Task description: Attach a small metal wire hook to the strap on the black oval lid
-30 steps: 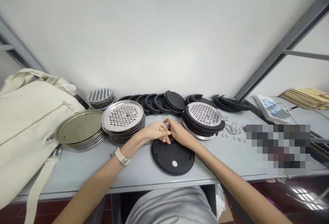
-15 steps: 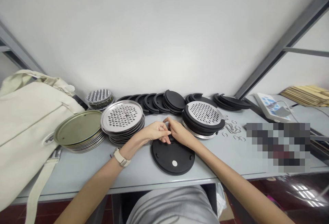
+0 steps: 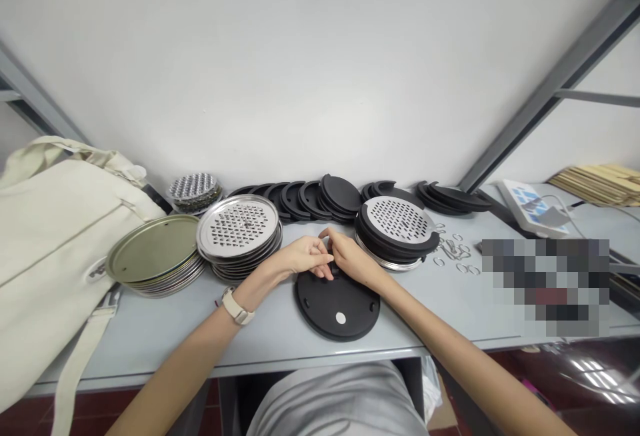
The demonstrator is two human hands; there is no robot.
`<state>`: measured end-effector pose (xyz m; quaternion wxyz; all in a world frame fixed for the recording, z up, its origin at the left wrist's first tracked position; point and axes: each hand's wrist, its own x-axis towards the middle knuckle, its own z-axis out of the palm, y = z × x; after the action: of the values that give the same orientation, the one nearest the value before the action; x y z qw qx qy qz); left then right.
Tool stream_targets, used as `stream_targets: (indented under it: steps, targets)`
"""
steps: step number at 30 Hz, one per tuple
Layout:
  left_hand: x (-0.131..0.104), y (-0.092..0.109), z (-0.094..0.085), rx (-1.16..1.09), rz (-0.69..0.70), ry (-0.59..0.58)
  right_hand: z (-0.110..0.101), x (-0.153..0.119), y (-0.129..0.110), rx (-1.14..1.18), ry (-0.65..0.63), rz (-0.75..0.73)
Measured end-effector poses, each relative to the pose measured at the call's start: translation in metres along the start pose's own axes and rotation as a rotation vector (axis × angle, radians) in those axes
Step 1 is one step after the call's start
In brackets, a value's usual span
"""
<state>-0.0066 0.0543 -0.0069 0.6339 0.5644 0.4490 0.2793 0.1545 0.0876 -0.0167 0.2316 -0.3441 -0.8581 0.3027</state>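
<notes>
A round black disc with a small white dot lies flat on the grey table in front of me. Both hands meet at its far edge. My left hand, with a watch on the wrist, has its fingertips pinched together there. My right hand rests on the same edge, fingers touching the left hand's. What the fingertips pinch is too small to tell. Just right of my hands stands a stack of black rings topped by a perforated steel disc.
A stack of perforated steel discs and a stack of plain metal lids stand at the left, beside a cream bag. Black rings line the wall. Small metal rings lie at the right. A scale stands farther right.
</notes>
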Motion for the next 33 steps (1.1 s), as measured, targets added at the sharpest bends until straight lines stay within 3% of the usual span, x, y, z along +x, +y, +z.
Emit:
stream_targets:
  steps: [33]
  targets:
    - [0.0027,-0.0009,0.0022,-0.045,-0.003,-0.014,0.002,-0.0019,0.0064,0.061,0.037,-0.037]
